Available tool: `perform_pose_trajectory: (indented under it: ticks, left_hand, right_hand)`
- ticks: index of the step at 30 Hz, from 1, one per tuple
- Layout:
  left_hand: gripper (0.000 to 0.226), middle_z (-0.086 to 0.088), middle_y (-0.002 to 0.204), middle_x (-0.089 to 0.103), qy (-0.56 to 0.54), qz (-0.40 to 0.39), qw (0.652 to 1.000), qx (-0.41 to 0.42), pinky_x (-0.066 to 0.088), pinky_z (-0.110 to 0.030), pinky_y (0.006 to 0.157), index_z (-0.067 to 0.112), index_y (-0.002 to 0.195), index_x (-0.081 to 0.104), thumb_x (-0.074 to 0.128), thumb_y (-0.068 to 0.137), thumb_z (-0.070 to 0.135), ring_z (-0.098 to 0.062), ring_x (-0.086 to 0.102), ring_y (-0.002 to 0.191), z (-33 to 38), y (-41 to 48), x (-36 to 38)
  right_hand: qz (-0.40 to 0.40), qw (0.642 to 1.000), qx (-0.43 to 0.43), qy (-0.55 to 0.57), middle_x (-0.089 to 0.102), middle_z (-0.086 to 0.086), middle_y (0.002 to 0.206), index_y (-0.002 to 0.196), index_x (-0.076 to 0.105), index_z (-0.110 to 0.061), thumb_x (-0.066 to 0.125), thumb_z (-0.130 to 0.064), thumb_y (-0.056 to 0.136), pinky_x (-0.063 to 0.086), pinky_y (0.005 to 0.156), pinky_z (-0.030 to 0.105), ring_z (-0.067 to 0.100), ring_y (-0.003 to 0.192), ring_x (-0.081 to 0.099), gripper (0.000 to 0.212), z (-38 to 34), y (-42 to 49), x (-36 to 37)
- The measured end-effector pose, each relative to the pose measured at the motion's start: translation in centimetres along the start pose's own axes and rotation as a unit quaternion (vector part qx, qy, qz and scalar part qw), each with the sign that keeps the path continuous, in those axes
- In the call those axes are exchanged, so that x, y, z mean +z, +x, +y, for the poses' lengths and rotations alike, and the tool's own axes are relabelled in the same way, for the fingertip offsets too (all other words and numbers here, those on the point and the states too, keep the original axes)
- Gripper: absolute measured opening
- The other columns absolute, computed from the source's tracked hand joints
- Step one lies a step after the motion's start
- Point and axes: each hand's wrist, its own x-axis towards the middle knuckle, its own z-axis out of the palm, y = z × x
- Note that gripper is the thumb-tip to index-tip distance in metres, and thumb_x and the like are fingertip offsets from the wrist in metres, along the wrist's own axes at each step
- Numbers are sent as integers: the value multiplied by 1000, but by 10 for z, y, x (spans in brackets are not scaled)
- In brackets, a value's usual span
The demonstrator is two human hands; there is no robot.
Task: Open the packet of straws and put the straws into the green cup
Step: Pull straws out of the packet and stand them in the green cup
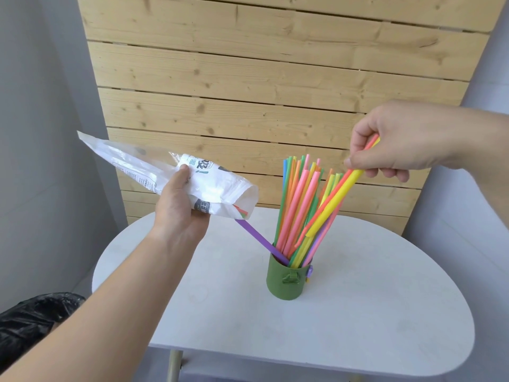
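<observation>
While most straws [298, 197] stand in green cup [287, 281] mid-surface [371, 312], left hand [179, 213] at cup's 10 o'clock grips near-empty packet [148, 172]; purple straw [256, 238] runs from packet mouth to cup rim. Right hand [399, 144] at 1 o'clock pinches yellow-orange bunch [337, 198]. Loading step, likely near end; next: lower tips into cup, release.

A white oval table [358, 312] stands before a plank panel [275, 78] — knotty, horizontal boards. Grey walls [41, 106] flank it; a black bag [33, 318] sits lower left.
</observation>
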Motion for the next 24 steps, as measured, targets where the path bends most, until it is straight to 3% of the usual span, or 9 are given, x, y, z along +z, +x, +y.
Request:
perform_pose_trajectory:
  ticks: [8, 11, 14, 21, 24]
  left_hand:
    - [14, 1, 85, 82, 5, -8, 1000, 1, 63, -40, 86, 13, 115, 67, 60, 106, 23, -18, 80, 83, 0, -2, 0]
    - [15, 1, 87, 82, 7, -8, 1000, -1, 63, -39, 86, 14, 116, 67, 60, 106, 23, -18, 80, 85, 0, -1, -1]
    - [15, 0, 91, 82, -2, -3, 1000, -1, 62, -41, 90, 14, 116, 68, 62, 105, 23, -20, 80, 90, 0, 0, -1]
    - [10, 2, 81, 81, 1, -5, 1000, 0, 63, -38, 81, 14, 108, 67, 60, 106, 21, -17, 80, 79, 1, -2, 0]
    - [10, 2, 78, 81, -1, -2, 1000, 0, 63, -38, 80, 14, 107, 66, 59, 107, 20, -16, 80, 76, 2, -3, 0]
  right_hand:
    - [-29, 998, -6, -55, 71, 1, 65, 77, 67, -15, 69, -27, 88, 40, 38, 17, 8, 37, 56, 17, -13, 10, 28]
    - [-22, 992, -19, -121, 68, 1, 65, 80, 68, -17, 69, -33, 87, 39, 46, 20, 17, 50, 63, 17, -21, 14, 35]
    - [-4, 981, -54, -187, 61, -4, 68, 74, 66, -22, 73, -39, 84, 33, 51, 26, 12, 63, 54, 20, -27, 18, 40]
    - [32, 981, -73, -178, 61, -8, 78, 79, 70, -27, 84, -49, 70, 40, 57, 27, 12, 71, 56, 27, -26, 31, 55]
    - [35, 980, -87, -174, 59, -9, 78, 82, 70, -28, 83, -52, 71, 30, 55, 26, 17, 78, 54, 29, -22, 36, 63]
